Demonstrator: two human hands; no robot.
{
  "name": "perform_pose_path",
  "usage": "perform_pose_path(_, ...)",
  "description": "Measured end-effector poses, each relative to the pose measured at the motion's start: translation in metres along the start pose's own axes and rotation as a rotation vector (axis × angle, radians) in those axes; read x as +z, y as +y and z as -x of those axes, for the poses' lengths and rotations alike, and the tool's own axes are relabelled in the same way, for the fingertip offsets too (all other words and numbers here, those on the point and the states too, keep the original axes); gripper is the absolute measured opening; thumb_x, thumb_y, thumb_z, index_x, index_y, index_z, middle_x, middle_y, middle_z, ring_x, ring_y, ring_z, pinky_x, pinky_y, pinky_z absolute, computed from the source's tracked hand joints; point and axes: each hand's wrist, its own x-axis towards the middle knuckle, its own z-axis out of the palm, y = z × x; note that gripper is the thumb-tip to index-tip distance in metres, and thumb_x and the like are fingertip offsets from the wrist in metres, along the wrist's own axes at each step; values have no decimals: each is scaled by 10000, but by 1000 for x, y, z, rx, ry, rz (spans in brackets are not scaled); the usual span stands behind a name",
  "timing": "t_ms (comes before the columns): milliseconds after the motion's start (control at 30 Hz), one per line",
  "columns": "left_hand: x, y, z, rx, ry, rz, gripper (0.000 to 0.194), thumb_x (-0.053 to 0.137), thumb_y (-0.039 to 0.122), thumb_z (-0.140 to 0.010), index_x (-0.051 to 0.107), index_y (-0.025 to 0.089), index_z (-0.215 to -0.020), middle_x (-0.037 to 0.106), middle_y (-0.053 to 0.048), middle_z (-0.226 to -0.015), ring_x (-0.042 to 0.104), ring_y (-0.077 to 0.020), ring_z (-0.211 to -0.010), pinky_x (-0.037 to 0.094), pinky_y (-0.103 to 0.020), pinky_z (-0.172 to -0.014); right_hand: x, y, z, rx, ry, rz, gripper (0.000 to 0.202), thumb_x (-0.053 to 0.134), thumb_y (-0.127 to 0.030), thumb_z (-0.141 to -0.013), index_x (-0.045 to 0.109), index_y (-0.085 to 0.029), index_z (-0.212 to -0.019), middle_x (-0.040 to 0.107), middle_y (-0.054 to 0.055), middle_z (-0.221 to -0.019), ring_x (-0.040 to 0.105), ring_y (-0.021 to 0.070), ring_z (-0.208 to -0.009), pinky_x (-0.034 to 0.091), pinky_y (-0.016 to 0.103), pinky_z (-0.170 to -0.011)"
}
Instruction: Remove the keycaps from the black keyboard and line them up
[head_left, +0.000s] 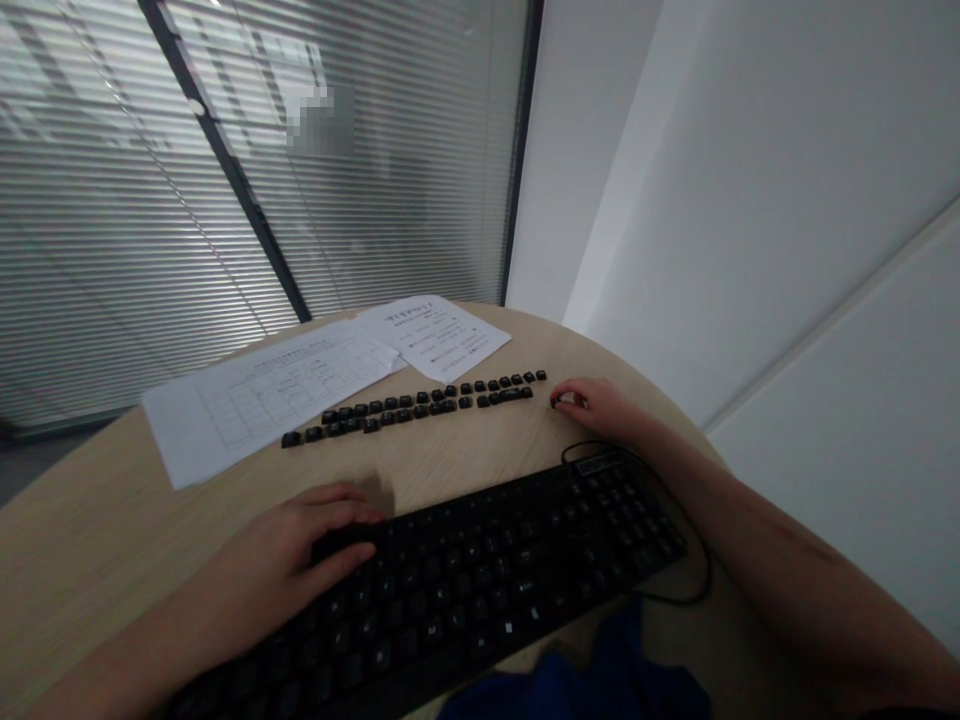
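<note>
Black keycap [554,402], by the look of it, pinched tight in the right grip [596,404]; beside that, loose keycaps [421,410] in rows on the desk [450,455]. Left grip [311,540], loosely spread, rests on the keyboard [457,580].

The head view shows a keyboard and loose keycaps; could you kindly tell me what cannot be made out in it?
All in the head view:
Keyboard: left end, partly covered by the left hand, cut off by the bottom edge.
Loose keycaps: legends too small to read.
Small dark piece: partly hidden by the right hand.
Papers: fine print too small and blurred.
Blue cloth: cut off by the bottom edge.
</note>
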Motion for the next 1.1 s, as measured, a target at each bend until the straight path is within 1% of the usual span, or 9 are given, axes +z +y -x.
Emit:
perform_pose_path(67,1,-2,0,6,2,-10,278,593,408,-936,806,326,-1093,779,-54,-1191,739,-301,-1083,595,-455,-974,0,3,-2,-37,17,-14,214,644,-263,-934,796,-202,-1071,753,95,-996,631,208,-797,486,350,-796)
perform_pose_path(167,1,-2,0,26,2,-13,281,584,403,-938,805,328,-1096,778,-52,-1196,736,-302,-1096,592,-460,-984,0,9,-3,-68,38,-27,213,648,-239,-926,810,-198,-1058,751,103,-996,651,225,-846,499,369,-837)
perform_pose_path(300,0,1,0,32,6,-4,275,588,388,-938,809,314,-1085,789,-49,-1153,744,-292,-1059,602,-449,-966,3,12,-1,-64,59,-30,251,633,-190,-903,808,-207,-1083,774,100,-1031,674,227,-873,516,378,-853)
perform_pose_path(400,-1,-1,0,42,-2,-20,288,588,394,-945,805,289,-1103,782,-55,-1183,738,-286,-1075,597,-432,-976,5,10,2,-52,93,-28,294,636,-212,-899,792,-210,-1147,783,102,-1090,668,210,-803,532,375,-812)
perform_pose_path(500,0,-4,0,65,-11,-47,300,584,413,-969,786,283,-1148,764,-56,-1239,720,-283,-1125,570,-437,-1022,4,8,4,-13,122,-11,328,666,-303,-916,767,-198,-1211,784,103,-1083,637,188,-705,535,369,-766)
perform_pose_path(567,1,-6,0,66,-29,-53,316,569,422,-987,774,272,-1175,750,-61,-1263,703,-282,-1158,546,-445,-1054,4,9,4,6,113,8,330,699,-337,-908,766,-191,-1196,784,102,-1065,640,194,-710,532,373,-769)
perform_pose_path(700,2,-5,-1,55,-78,-71,355,501,413,-1033,757,235,-1202,729,-81,-1292,694,-265,-1169,539,-451,-1051,3,10,1,36,92,48,308,739,-352,-887,773,-191,-1147,777,109,-1059,665,220,-776,531,380,-785)
perform_pose_path(900,2,-6,-1,63,-58,-58,386,501,438,-1024,763,235,-1222,742,-96,-1251,697,-271,-1152,543,-479,-1034,1,7,0,49,99,86,264,750,-365,-881,778,-191,-1077,769,105,-997,659,231,-786,526,389,-792)
perform_pose_path(1100,3,-9,-2,59,-51,-51,370,506,436,-1018,778,239,-1173,745,-92,-1241,713,-271,-1123,551,-483,-1022,2,9,-1,22,108,89,206,751,-363,-878,786,-201,-999,763,89,-971,642,222,-772,510,382,-804)
